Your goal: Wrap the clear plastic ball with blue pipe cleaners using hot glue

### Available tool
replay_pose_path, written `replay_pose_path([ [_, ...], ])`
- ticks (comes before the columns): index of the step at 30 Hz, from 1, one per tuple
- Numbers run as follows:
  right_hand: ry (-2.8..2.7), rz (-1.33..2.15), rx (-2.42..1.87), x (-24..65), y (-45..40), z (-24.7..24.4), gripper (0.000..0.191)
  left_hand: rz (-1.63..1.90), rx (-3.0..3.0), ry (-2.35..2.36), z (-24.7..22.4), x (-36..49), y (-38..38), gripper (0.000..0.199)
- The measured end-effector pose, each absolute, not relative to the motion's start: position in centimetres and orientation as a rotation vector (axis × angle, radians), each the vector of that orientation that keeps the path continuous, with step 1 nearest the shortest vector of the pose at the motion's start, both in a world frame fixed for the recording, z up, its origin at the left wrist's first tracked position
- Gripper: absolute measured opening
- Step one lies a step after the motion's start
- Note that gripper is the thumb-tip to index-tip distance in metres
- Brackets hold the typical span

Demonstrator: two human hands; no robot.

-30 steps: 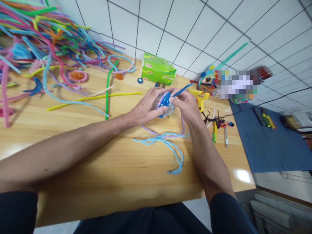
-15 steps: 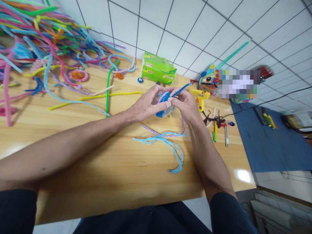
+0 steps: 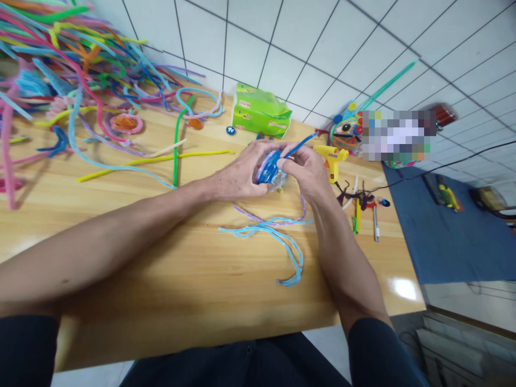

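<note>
Between both hands is a clear plastic piece (image 3: 278, 184), wound with blue and some purple pipe cleaner. My left hand (image 3: 244, 169) is wrapped round its left side, thumb below and fingers over the top. A blue pipe cleaner (image 3: 300, 143) sticks up to the right from the wound part. My right hand (image 3: 306, 166) pinches it near its base, thumb against the blue winding. The exact shape of the plastic piece is partly hidden by my fingers. Just below lie light blue pipe cleaners (image 3: 278, 231) and a purple one (image 3: 248, 214).
A green tissue pack (image 3: 260, 110) stands against the tiled wall. To the right are a yellow glue gun (image 3: 333, 161), a decorated craft piece (image 3: 342, 131) and a pen (image 3: 376, 223). A tangled pile of coloured pipe cleaners (image 3: 80, 59) covers the back left. A cable (image 3: 435, 167) runs rightward.
My left thumb has moved down off the front of the blue winding to its lower edge, and the wound piece has turned slightly. My right hand stays at the blue pipe cleaner.
</note>
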State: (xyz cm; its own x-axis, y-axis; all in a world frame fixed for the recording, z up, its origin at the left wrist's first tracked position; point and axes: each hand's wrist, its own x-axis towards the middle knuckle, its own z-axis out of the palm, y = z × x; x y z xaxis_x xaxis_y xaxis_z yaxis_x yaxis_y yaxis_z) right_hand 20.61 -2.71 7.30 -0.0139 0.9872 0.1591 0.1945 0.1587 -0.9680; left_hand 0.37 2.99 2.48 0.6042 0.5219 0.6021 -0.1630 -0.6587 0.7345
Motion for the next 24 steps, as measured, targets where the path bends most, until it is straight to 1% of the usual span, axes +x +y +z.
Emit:
replay_pose_path([
  [3,-1.421,0.99,-1.215,20.8,-2.7,7.3,0.024,1.065,2.054,0.258,2.1,0.2,3.1,0.08],
  [9,-1.437,1.0,-1.214,21.0,-2.7,7.4,0.026,1.023,2.067,0.352,2.6,0.2,2.5,0.083],
  [16,-1.44,1.008,-1.247,20.8,-3.1,8.0,0.031,1.039,2.005,0.501,3.0,0.1,1.7,0.057],
  [24,-1.34,1.019,-1.26,21.6,-2.4,7.6,0.027,1.075,2.07,0.514,2.7,0.1,1.2,0.053],
])
